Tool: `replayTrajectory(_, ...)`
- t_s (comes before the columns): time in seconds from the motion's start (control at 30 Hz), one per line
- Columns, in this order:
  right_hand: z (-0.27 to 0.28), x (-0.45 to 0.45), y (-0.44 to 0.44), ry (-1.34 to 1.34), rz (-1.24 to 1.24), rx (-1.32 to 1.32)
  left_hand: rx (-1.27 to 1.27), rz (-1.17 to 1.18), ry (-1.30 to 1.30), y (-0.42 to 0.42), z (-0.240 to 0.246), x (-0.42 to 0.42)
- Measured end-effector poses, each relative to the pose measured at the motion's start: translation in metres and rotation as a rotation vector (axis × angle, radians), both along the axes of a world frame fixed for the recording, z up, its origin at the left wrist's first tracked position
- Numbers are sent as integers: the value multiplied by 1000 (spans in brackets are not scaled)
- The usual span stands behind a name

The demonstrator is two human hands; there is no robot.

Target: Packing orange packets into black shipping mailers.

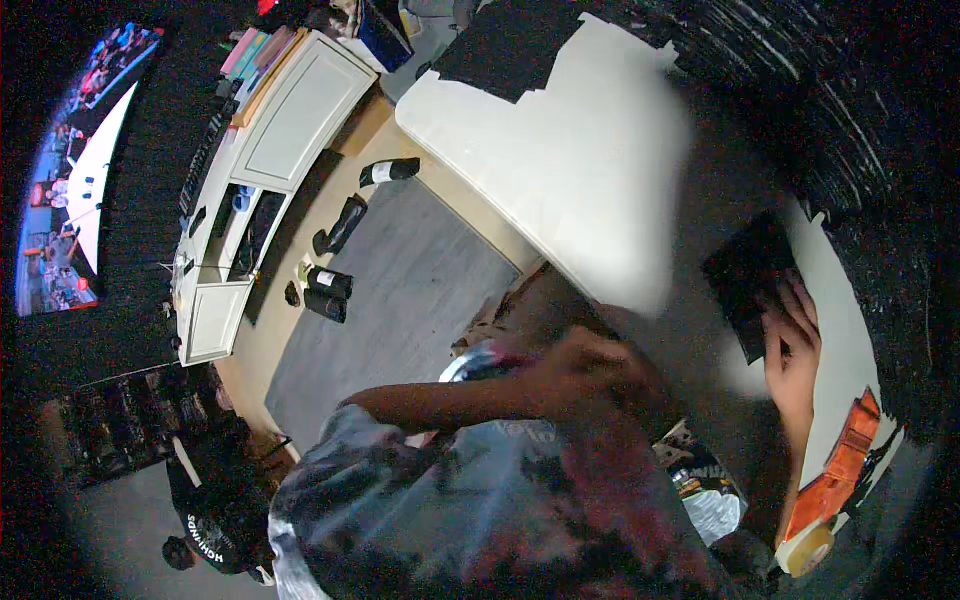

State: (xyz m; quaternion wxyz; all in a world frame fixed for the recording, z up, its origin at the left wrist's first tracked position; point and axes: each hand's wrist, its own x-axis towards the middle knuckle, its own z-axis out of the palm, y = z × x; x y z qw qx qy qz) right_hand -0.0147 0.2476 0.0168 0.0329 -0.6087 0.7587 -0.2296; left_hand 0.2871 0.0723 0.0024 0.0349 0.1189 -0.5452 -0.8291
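Note:
My left hand (pixel 596 356) is blurred and in shadow, bent in front of my tie-dyed shirt near the corner of a white tabletop (pixel 517 172). What its fingers hold, if anything, is not clear. Over on the right, my right hand (pixel 795 334) reaches forward with its fingers against the edge of a flat black item (pixel 754 281) above the white surface. Whether they grip it or only rest on it cannot be told. A broad dark blur lies between the two hands. A larger black sheet (pixel 510 49) lies at the tabletop's far end.
An orange pouch or strap (pixel 836 465) and a roll of tape (pixel 812 551) lie at the right. Dark bundles (pixel 330 292) sit on the floor by a white cabinet (pixel 281 116). A person in black (pixel 217 502) is at lower left, a lit screen (pixel 82 180) at far left.

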Motion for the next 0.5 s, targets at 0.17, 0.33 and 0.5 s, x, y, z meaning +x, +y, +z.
replayTrajectory(0.17,-14,-8,14,25,-29,-14,-1029,453,-102,-32,-61,62)
replayTrajectory(0.33,-13,-4,11,-35,-59,-39,86,837,-429,-63,-23,38)
replayTrajectory(0.5,-10,-6,19,11,-70,6,-52,905,-389,-75,-13,30)
